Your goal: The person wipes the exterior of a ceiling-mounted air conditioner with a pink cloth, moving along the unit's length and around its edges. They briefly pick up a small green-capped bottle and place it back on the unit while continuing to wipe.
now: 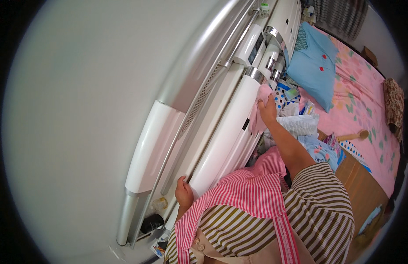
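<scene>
A pink cloth [256, 115] lies bunched under my right hand [267, 110], pressed against the glossy white front of a long cabinet [223, 122] with silver bands. My left hand [184, 194] rests on the near end of the same cabinet's edge, with no object visible in it; its fingers are partly turned from view. Between the cabinet and the wall runs a metal rail [167, 155] with a perforated strip. Near my left hand, a black cylindrical container [152, 223] lies by a clear container with yellowish contents [160, 204].
To the right, a bed with a pink floral sheet [355, 99] holds a blue pillow [312, 66] and a wooden-handled brush [352, 135]. Packets and folded fabric [317, 148] crowd the gap beside the cabinet. A small green-and-white container [264, 10] stands at the cabinet's far end.
</scene>
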A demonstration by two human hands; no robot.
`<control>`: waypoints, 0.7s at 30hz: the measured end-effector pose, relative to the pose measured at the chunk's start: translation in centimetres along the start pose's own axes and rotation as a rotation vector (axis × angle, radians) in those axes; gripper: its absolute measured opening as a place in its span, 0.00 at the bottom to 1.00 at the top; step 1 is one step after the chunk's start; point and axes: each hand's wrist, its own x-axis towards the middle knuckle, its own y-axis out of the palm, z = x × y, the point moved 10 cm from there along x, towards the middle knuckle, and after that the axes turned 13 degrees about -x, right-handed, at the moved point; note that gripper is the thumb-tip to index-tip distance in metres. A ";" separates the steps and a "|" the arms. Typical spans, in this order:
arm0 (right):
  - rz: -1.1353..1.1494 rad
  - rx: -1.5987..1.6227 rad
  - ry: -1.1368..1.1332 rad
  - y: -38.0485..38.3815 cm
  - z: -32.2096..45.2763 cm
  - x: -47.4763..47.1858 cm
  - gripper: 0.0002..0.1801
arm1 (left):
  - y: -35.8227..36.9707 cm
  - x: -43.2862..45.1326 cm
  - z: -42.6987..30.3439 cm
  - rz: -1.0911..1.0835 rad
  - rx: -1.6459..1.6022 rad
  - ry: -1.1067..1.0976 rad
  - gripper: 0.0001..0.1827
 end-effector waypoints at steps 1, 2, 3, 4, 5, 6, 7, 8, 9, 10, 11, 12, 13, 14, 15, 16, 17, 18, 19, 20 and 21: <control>0.018 -0.007 0.071 0.4 -0.8 0.0 0.31 | 0.1 0.0 0.1 0.005 0.002 -0.003 0.15; 0.052 0.065 0.093 0.9 -1.0 0.0 0.32 | 0.2 0.0 0.4 0.023 0.005 -0.030 0.15; 0.141 0.118 0.151 1.8 -1.7 -0.3 0.33 | 0.2 0.0 0.2 0.011 0.021 -0.009 0.15; 0.194 0.189 0.196 2.1 -2.1 -0.7 0.34 | 0.1 0.0 -0.1 -0.002 0.034 0.011 0.15; 0.188 0.118 0.141 2.1 -1.4 -1.3 0.33 | 0.0 0.0 -0.2 -0.011 0.053 0.023 0.15; 0.144 0.066 0.074 1.9 -0.3 -2.3 0.33 | 0.0 0.0 -0.3 -0.020 0.042 0.039 0.15; 0.100 -0.009 0.021 1.7 0.7 -3.5 0.32 | 0.0 0.0 -0.4 -0.025 0.037 0.046 0.15; 0.081 -0.032 -0.079 1.6 2.2 -5.4 0.31 | 0.0 0.0 -0.5 -0.029 0.036 0.050 0.15; 0.114 -0.095 -0.094 1.9 2.8 -7.3 0.29 | 0.0 0.0 -0.4 -0.030 0.024 0.047 0.15; 0.165 -0.060 -0.119 2.1 3.4 -8.7 0.29 | 0.0 0.0 -0.4 -0.030 0.017 0.039 0.15; 0.265 -0.038 -0.071 2.7 3.1 -10.0 0.28 | 0.0 0.0 -0.3 -0.032 0.014 0.031 0.15; 0.357 -0.008 -0.033 3.2 2.9 -10.8 0.27 | 0.0 0.1 -0.3 -0.032 0.010 0.027 0.15; 0.359 -0.048 -0.032 3.0 2.9 -10.5 0.27 | 0.0 0.1 -0.3 -0.031 0.012 0.021 0.15; 0.354 -0.081 -0.038 2.8 2.9 -9.8 0.27 | 0.0 0.0 -0.2 -0.029 0.017 0.010 0.15; 0.330 -0.098 -0.069 2.5 3.2 -8.9 0.26 | 0.0 0.0 -0.3 -0.025 0.011 0.010 0.15; 0.205 -0.132 -0.074 1.7 3.3 -7.2 0.24 | 0.0 0.0 -0.3 -0.025 0.008 0.008 0.15; 0.063 -0.150 -0.107 0.8 3.7 -5.2 0.23 | 0.0 0.0 -0.4 -0.028 0.006 0.008 0.15; -0.035 -0.159 -0.065 0.4 3.4 -3.3 0.21 | 0.0 0.0 -0.5 -0.025 0.003 0.011 0.15; -0.017 -0.181 -0.045 0.4 2.8 -1.3 0.20 | 0.0 0.0 -0.6 -0.025 0.004 0.017 0.15; 0.025 -0.188 0.029 0.7 1.6 0.5 0.20 | -0.1 0.1 -0.7 -0.028 0.006 0.026 0.15; 0.056 -0.224 0.060 1.1 1.0 1.7 0.21 | -0.2 0.1 -0.7 -0.028 0.020 0.012 0.14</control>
